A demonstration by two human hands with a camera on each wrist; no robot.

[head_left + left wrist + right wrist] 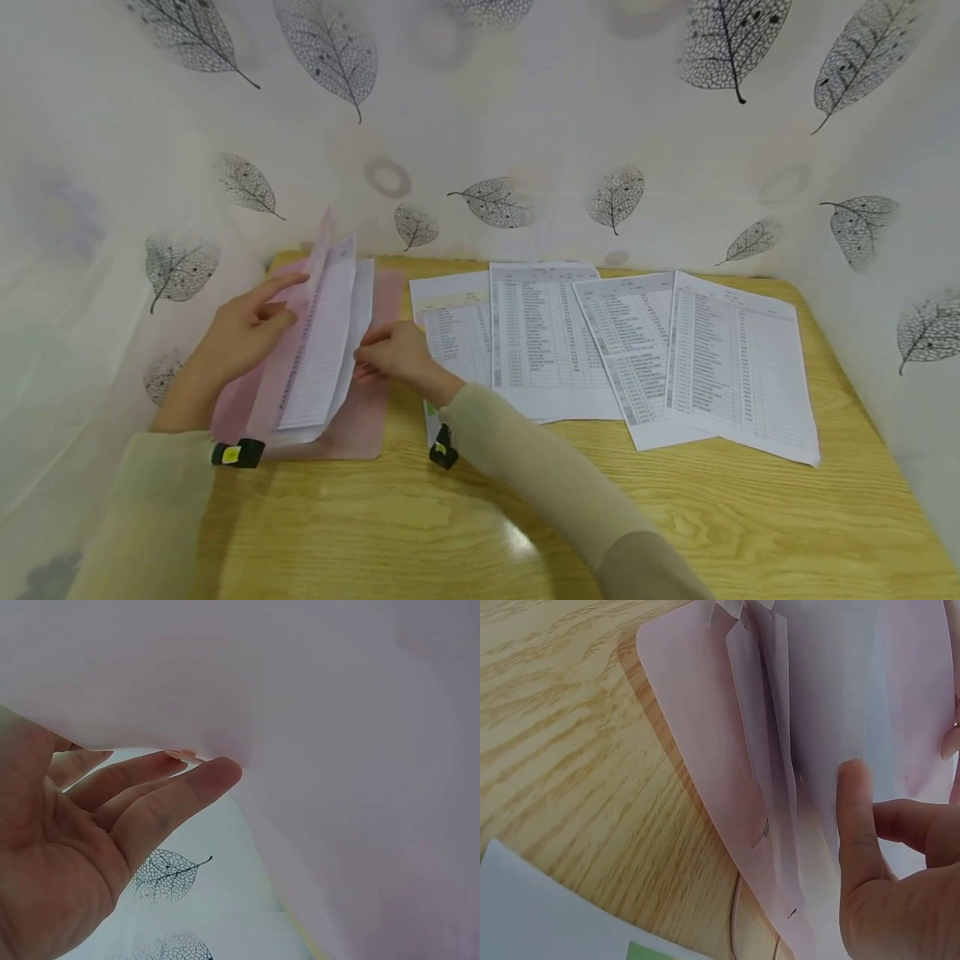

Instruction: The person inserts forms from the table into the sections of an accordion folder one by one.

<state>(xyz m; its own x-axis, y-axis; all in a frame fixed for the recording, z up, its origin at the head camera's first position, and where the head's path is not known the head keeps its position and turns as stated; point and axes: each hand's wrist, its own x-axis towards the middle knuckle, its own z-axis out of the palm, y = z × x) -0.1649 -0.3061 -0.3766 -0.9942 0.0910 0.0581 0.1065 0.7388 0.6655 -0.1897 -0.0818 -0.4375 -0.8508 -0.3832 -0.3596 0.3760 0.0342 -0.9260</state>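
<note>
In the head view, a pink folder (382, 408) lies on the left of the table with one cover raised. My left hand (243, 333) holds the raised pink cover (337, 750) by its edge; the left wrist view shows the fingertips meeting at that edge. Inside stand printed sheets (318, 358), tilted upright against the cover. My right hand (401, 354) pinches the right edge of these sheets, seen with a finger flat on the paper (829, 697) in the right wrist view. A folded pink strip (761, 772) stands inside the folder there.
To the right lie several overlapping printed sheets: a partly covered page (457, 333), a table page (543, 342), a tilted page (630, 350) and a rightmost page (738, 367). The wooden table (360, 525) is bordered by a leaf-patterned curtain (525, 125) behind and at both sides.
</note>
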